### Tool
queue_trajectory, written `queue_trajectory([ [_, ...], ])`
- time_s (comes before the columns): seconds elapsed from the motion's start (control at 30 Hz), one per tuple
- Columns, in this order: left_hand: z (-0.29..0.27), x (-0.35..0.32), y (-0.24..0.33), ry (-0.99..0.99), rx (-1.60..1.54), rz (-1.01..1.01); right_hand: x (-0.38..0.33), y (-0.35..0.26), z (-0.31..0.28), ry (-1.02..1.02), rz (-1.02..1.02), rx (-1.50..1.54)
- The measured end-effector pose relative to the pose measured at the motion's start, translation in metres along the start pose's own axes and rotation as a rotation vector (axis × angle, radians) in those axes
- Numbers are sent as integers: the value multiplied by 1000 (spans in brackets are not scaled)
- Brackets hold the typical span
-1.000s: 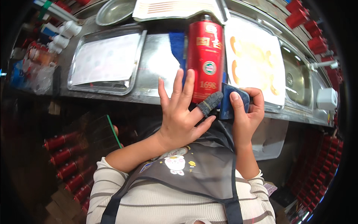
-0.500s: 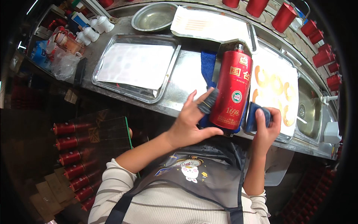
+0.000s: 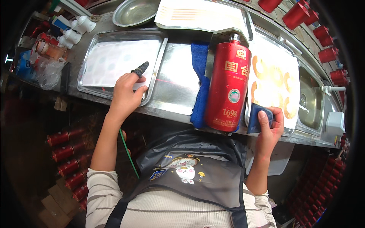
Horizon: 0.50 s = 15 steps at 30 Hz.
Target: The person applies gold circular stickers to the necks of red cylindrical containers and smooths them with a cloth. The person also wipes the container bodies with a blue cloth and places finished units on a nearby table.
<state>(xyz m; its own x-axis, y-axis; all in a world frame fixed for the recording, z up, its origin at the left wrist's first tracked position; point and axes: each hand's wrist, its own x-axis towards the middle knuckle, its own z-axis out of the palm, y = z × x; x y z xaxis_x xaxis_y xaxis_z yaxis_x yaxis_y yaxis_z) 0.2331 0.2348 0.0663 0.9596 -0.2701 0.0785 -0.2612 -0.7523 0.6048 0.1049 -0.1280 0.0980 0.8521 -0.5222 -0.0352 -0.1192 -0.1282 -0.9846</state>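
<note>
A tall red bottle lies on its side on a blue towel on the steel counter. My right hand grips a small dark blue pad just right of the bottle's base, at the edge of a tray with a white sheet bearing round gold stickers. My left hand reaches into a steel tray on the left. Its index finger wears a dark finger cot and touches the white sheet lying in that tray.
A round steel bowl and another tray with a white sheet sit at the back. Small white bottles and a plastic bag crowd the left end. A sink lies right. Rows of red bottles line the shelves below and the right side.
My left hand left the red bottle and moved left onto the sheet in the left tray. The bottle now lies still on the towel; my right hand stays by its base with the pad.
</note>
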Motion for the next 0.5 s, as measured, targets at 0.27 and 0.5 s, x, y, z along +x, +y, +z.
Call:
queue_trajectory([
  [0.27, -6, -1, 2, 47, 2, 91, 0, 1, -7, -11, 84, 35],
  [0.5, -12, -8, -3, 29, 24, 120, 6, 1, -3, -32, 81, 10],
])
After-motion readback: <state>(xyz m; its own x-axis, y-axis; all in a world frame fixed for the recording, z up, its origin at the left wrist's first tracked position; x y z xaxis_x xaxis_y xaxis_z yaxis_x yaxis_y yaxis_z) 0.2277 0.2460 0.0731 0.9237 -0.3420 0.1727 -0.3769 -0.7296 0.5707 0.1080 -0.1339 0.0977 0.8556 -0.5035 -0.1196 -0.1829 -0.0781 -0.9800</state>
